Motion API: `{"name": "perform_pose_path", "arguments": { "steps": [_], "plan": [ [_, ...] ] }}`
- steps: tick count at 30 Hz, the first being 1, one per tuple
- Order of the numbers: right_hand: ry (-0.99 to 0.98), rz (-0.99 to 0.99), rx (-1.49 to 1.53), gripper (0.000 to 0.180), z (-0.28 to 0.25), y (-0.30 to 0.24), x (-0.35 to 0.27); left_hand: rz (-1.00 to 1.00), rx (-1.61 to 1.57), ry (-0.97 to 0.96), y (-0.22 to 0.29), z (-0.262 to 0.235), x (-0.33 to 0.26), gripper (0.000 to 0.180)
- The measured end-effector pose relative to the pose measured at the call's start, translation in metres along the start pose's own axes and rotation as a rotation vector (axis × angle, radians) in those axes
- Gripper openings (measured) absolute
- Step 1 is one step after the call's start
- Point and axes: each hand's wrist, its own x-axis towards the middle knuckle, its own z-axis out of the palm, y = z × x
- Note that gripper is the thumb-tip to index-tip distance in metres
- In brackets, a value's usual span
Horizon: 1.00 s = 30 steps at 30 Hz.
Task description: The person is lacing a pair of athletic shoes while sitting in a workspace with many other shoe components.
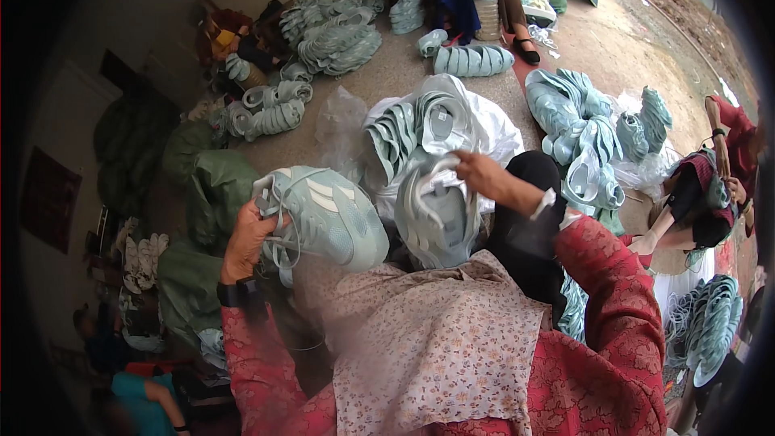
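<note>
My left hand (249,241) is closed on the heel end of a pale blue-green shoe upper (331,214) with white stripes. A pale lace (292,230) hangs loosely from it. My right hand (488,179) is closed at the collar of a second, similar shoe upper (442,230), which stands between my knees. Whether its fingers pinch the collar edge or a pale strip beside it is too blurred to tell. Just beyond, several nested uppers (395,141) lie on a white plastic sack (496,133). A flowered apron (440,339) covers my lap.
Stacks of uppers (339,44) spread over the concrete floor (335,101) ahead, with another pile (569,109) at the right. Dark green sacks (218,194) stand close on my left. Other people sit around, one (731,153) at the far right.
</note>
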Motion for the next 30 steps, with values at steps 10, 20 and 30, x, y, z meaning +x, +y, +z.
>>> {"name": "perform_pose_path", "arguments": {
  "steps": [10,20,30],
  "plan": [
    [0.28,-0.259,0.358,0.035,-0.099,0.072,-0.042,0.075,0.119,-0.346,0.019,0.078,0.042,0.038],
    [0.375,0.127,1.32,0.036,-0.104,0.045,-0.072,0.155,0.104,-0.464,0.044,0.117,0.063,0.033],
    [0.539,0.384,1.181,0.053,-0.1,0.063,-0.056,0.197,0.026,-0.377,0.091,0.097,0.03,0.037]
  ]
}}
